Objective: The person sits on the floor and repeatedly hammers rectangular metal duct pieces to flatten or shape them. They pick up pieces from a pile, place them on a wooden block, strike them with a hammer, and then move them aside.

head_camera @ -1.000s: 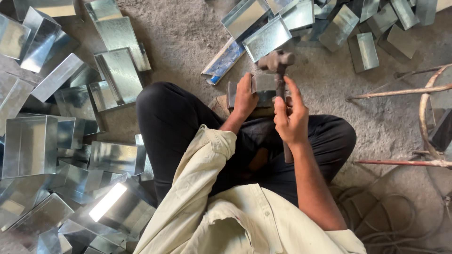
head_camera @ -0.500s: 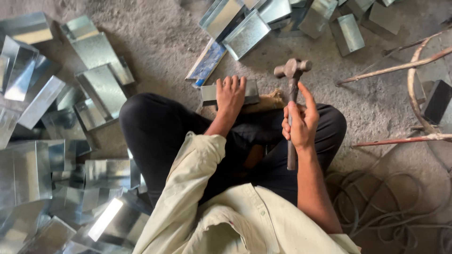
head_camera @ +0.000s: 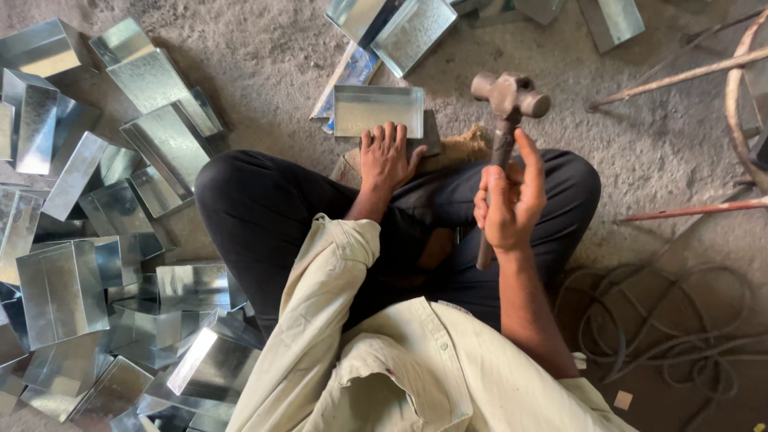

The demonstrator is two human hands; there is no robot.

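I sit cross-legged on a dusty concrete floor. My right hand (head_camera: pixel 506 200) grips the handle of a rusty hammer (head_camera: pixel 509 100), its head raised above my knee. My left hand (head_camera: pixel 387 156) lies flat with fingers spread on a bent galvanised sheet-metal piece (head_camera: pixel 378 110) that rests on a dark block in front of my legs. The hammer head hangs to the right of that piece, apart from it.
Several shiny sheet-metal boxes (head_camera: pixel 88 240) are heaped on the left. More metal pieces (head_camera: pixel 408 28) lie at the top. Thin metal rods (head_camera: pixel 680 76) and a curved rim sit at the right. A coiled cable (head_camera: pixel 664 336) lies at the lower right.
The hammer has lifted off the metal piece and swung up to the right. My left hand has shifted to press flat on the piece.
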